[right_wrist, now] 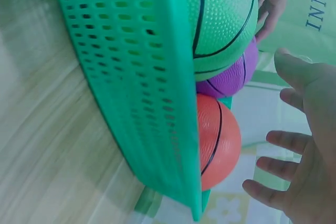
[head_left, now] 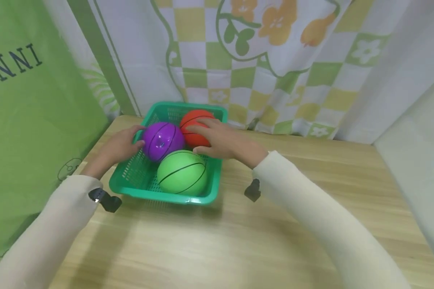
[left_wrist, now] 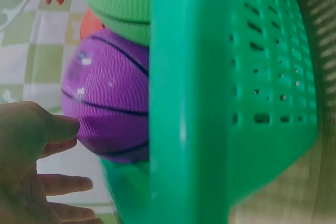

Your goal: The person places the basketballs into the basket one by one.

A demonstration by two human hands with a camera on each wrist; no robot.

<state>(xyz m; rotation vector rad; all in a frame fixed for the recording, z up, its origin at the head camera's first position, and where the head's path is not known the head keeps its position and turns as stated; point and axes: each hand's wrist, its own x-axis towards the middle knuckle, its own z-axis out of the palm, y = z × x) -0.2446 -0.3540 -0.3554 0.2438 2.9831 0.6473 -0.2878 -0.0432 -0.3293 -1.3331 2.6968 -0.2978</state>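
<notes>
Three small toy basketballs lie together in a green plastic basket point(head_left: 159, 195): a purple ball point(head_left: 163, 141), a light green ball point(head_left: 182, 172) and a red-orange ball point(head_left: 192, 138). My left hand point(head_left: 118, 147) is over the basket's left rim, fingers extended beside the purple ball point(left_wrist: 107, 90). Its thumb tip overlaps that ball's edge in the left wrist view; whether it touches, I cannot tell. Above the red-orange ball point(right_wrist: 219, 140) my right hand point(head_left: 220, 138) hovers with spread fingers, and the right wrist view shows a gap between them. Neither hand grips anything.
The basket stands on a light wooden tabletop point(head_left: 304, 224), near its back left. A patterned curtain point(head_left: 260, 80) hangs behind it, and green cloth point(head_left: 32, 120) covers the left side. A white wall point(head_left: 419, 132) borders the table's right.
</notes>
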